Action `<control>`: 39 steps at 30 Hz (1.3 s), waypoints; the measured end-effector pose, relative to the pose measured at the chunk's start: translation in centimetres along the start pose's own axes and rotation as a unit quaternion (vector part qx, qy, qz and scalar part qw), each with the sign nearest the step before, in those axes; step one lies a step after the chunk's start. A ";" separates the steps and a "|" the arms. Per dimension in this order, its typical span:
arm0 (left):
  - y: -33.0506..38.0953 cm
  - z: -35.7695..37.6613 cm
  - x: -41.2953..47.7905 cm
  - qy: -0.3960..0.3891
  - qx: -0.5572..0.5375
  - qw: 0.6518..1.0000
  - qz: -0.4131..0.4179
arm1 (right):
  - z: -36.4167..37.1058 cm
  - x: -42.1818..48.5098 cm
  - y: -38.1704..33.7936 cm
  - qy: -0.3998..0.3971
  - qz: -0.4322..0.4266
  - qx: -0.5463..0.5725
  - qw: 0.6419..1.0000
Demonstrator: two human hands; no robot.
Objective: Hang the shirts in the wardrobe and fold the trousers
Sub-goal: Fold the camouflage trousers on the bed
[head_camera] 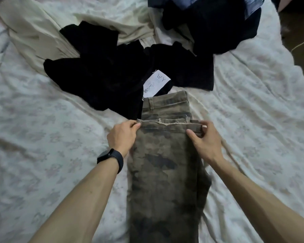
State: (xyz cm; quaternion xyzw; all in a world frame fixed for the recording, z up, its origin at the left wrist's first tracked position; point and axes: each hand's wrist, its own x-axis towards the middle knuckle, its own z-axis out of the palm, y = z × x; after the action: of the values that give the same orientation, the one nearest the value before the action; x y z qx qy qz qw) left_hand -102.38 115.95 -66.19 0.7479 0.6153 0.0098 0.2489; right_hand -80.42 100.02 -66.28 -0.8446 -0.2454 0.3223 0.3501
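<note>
Camouflage trousers [165, 163] lie lengthwise at lower centre of frame on floral bed sheet [253, 106], legs folded up toward waistband. Left hand [123, 135] pinches frayed hem at left edge; right hand [204, 139] pinches hem at right edge. Black garment [98, 76] (white tag showing) touches waistband, upper centre. Cream cloth [33, 30] upper left; dark clothes pile [212, 23] upper right.

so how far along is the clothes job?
Done: no folded or hung item in view. In hand: left hand and right hand pinch the hem of the camo trousers, folded up toward the waistband. Left: black garment, cream garment and dark pile lie loose on the bed.
</note>
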 end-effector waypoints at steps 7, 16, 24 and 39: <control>-0.1 1.1 -0.6 0.064 -0.010 0.998 -0.010 | 1.5 0.3 1.3 0.101 0.031 0.054 0.993; 0.7 2.2 1.7 0.027 -0.183 0.982 -0.049 | 1.6 1.9 0.3 0.083 0.009 0.052 0.995; 3.5 -0.3 5.5 0.069 -0.219 0.973 -0.013 | -0.2 5.8 -3.6 0.117 -0.068 0.028 0.990; 1.3 6.5 -7.1 0.023 0.116 0.955 0.273 | 4.9 -2.5 -1.2 0.103 -0.234 -0.260 0.931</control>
State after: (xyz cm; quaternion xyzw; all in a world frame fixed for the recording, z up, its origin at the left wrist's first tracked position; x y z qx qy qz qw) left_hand -100.86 106.87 -69.32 0.9107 0.3901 0.0233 0.1338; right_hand -85.84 101.32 -67.19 -0.8532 -0.4740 0.0673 0.2067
